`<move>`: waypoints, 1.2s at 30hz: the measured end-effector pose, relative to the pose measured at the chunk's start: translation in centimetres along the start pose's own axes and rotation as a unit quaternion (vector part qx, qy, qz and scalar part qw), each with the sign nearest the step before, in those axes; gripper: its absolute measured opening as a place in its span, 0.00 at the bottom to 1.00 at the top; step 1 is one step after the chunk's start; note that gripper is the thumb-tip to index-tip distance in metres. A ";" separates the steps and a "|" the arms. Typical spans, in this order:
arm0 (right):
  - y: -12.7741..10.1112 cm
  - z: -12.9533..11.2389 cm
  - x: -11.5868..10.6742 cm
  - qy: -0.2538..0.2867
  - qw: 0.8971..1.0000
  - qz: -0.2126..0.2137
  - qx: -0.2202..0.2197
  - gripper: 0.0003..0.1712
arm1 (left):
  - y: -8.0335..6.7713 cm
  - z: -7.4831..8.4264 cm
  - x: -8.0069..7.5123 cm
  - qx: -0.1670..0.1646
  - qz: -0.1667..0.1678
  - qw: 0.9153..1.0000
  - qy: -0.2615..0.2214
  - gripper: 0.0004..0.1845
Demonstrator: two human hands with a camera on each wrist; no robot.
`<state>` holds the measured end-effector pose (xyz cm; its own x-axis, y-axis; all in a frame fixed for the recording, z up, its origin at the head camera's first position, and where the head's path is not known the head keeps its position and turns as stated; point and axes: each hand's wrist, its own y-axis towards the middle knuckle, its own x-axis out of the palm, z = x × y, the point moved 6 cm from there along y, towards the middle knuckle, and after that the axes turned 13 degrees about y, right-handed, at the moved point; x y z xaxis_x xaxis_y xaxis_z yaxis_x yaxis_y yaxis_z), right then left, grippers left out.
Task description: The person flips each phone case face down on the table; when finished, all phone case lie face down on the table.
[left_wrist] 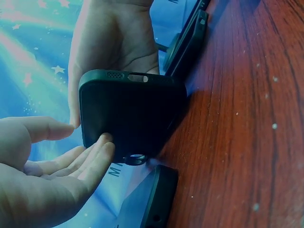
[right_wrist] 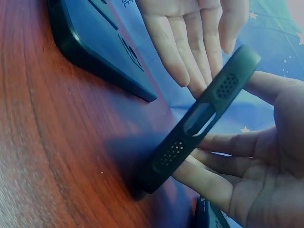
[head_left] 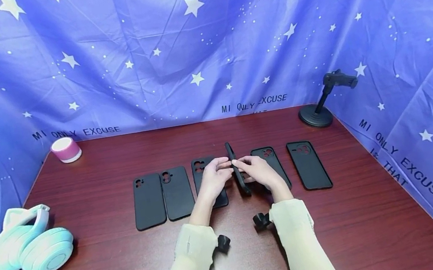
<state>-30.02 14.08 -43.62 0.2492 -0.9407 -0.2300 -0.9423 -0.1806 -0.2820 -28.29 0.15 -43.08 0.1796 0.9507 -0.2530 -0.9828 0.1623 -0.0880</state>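
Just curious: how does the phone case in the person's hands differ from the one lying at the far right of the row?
The held case stands on its long edge between both hands; the far-right case lies flat on the table. Fingers touch the held case; nothing touches the far-right case. Both are black.

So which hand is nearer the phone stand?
Right. The right hand is at the upright case, on the side toward the stand at the table's far right corner; the left hand is farther.
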 end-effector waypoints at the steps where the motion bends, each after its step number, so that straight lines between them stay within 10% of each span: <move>1: 0.0 0.0 0.0 -0.001 1.000 0.000 0.001 0.35 | 0.0 0.0 0.0 0.001 -0.001 1.000 0.007 0.23; 24: -0.2 -0.2 -2.4 0.061 0.997 0.014 -0.039 0.23 | -0.1 -0.7 0.6 -0.048 -0.031 0.996 0.066 0.27; 36: -0.8 0.4 -3.4 -0.035 0.998 0.056 0.022 0.18 | -0.3 -0.9 0.7 -0.056 -0.049 0.994 0.083 0.29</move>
<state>-30.01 17.58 -42.98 0.1589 -0.9316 -0.3268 -0.9549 -0.0609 -0.2906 -27.82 0.51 -44.07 0.2878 0.8734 -0.3930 -0.9511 0.2125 -0.2242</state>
